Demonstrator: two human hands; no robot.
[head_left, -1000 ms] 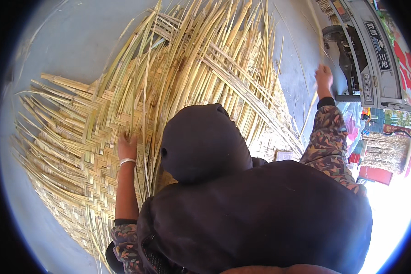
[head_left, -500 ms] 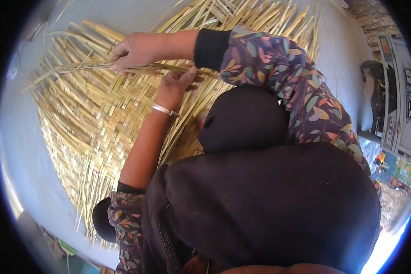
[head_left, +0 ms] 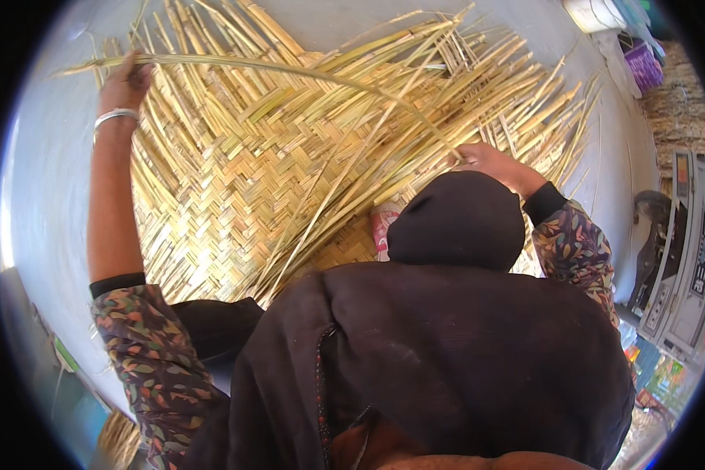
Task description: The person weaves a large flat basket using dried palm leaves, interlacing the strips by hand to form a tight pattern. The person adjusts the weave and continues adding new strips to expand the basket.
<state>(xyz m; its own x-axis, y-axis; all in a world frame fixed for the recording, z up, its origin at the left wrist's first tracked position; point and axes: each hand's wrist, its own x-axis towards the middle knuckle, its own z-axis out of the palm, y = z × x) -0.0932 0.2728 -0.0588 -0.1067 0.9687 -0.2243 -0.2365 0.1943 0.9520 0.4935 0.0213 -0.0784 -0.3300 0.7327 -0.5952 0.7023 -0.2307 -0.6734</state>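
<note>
A long, thin bundle of split cane strips (head_left: 305,72) stretches between my hands in a shallow arc above the weaving. My left hand (head_left: 125,84) grips it near its far-left end, its fingers curled round the strips. At the right, my right hand (head_left: 489,163) pinches the other end, partly hidden by the black cloth over my knee. Beneath lies a half-woven cane mat (head_left: 251,176) in a herringbone pattern, pale yellow. Its unwoven strips (head_left: 478,94) fan out at the far and right edges. Several loose strips (head_left: 321,207) lie slantwise across it.
Grey floor (head_left: 51,196) surrounds the mat. Under my black-covered knee (head_left: 454,219) a patterned red and white piece (head_left: 381,227) shows. At the right stands a grey boxy device (head_left: 674,258). A purple container (head_left: 642,66) and a white bucket (head_left: 594,14) are at the far right.
My hands have moved apart: the left went far and left, the right swung back to the right. The strip bundle now spans between them, and the view has shifted over the mat.
</note>
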